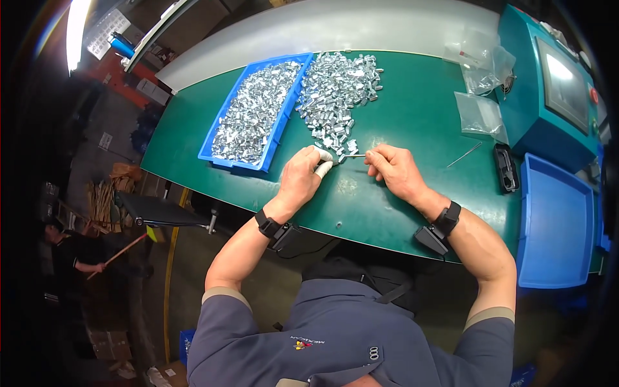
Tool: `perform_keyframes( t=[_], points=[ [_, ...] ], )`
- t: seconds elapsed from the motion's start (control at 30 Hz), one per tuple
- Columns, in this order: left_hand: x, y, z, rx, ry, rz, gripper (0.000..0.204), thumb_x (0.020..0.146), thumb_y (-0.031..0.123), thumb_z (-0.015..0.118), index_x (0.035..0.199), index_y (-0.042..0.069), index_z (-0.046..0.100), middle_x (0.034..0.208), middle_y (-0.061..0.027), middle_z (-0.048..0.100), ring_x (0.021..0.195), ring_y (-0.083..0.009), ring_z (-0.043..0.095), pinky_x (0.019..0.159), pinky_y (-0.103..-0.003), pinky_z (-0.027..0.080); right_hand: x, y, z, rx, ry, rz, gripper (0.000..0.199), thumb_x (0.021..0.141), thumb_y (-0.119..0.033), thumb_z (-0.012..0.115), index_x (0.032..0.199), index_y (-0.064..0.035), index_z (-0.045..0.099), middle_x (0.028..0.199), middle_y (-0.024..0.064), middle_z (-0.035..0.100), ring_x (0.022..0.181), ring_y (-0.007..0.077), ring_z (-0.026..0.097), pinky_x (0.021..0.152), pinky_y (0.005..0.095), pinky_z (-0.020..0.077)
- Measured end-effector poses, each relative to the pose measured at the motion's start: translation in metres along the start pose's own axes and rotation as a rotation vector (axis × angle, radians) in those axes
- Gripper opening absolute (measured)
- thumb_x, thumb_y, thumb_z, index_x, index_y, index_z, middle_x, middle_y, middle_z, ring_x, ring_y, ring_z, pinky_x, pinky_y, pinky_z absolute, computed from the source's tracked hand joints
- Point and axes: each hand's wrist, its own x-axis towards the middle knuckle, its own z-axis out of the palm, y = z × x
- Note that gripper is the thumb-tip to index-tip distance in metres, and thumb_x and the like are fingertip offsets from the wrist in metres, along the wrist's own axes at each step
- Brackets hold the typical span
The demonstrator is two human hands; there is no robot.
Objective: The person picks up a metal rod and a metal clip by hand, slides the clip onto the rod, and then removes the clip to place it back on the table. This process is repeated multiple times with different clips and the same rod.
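Observation:
My left hand (300,175) has white covers on its thumb and fingertip. It is closed in a pinch on a small metal part (336,157), mostly hidden by the fingers. My right hand (400,173) pinches a thin metal rod (354,155), whose far end points left and reaches that part. Just beyond the hands, a loose pile of small silvery metal pieces (338,87) spreads over the green table (412,116). Left of the pile stands a blue tray (282,134) filled with similar pieces.
Right of my right hand lie a thin metal pick (464,155) and a black case (506,169). Beyond them are clear plastic bags (480,116) and a teal machine with a screen (564,84). Another blue tray (556,226) sits far right. A person (68,258) holds a long-handled tool at left.

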Motion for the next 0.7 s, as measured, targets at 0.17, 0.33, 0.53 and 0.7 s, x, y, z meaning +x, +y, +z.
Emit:
perform_keyframes(
  t=[0.17,0.33,0.53,0.7],
  points=[
    [0.003,0.008,0.002,0.073,-0.028,0.114,0.017,0.08,0.004,0.079,0.095,0.006,0.07,0.088,-0.0086,0.065,0.083,-0.0284,0.064,0.074,-0.038,0.051,0.0,-0.002,-0.001,-0.04,0.001,0.039,0.033,0.103,-0.028,0.059,0.091,0.0002,0.07,0.071,0.0023,0.066,0.062,0.0079,0.058,0.057,0.0253,0.0475],
    [-0.002,0.011,0.004,-0.069,-0.028,0.032,0.018,0.081,0.004,0.08,0.097,0.005,0.07,0.092,-0.0078,0.067,0.083,-0.0254,0.065,0.071,-0.036,0.052,-0.001,-0.003,0.001,-0.096,-0.081,0.008,0.03,0.101,-0.028,0.06,0.089,-0.0018,0.07,0.068,0.0043,0.068,0.059,0.0107,0.061,0.056,0.0284,0.0495],
    [0.004,0.033,0.007,-0.206,0.017,0.062,0.018,0.078,0.003,0.08,0.092,0.004,0.069,0.088,-0.0086,0.066,0.084,-0.0283,0.065,0.074,-0.038,0.052,-0.003,-0.004,0.0,-0.059,-0.08,0.016,0.033,0.101,-0.029,0.06,0.084,-0.0022,0.07,0.067,0.0037,0.068,0.056,0.0099,0.06,0.053,0.0283,0.0479],
    [0.004,0.038,0.012,-0.159,-0.015,0.141,0.017,0.083,0.002,0.078,0.098,0.004,0.07,0.09,-0.0079,0.066,0.083,-0.0248,0.065,0.07,-0.036,0.052,-0.004,-0.005,0.003,-0.038,-0.173,0.058,0.039,0.103,-0.032,0.058,0.08,-0.0029,0.069,0.062,0.0027,0.065,0.053,0.0095,0.059,0.051,0.0278,0.0467]
  ],
)
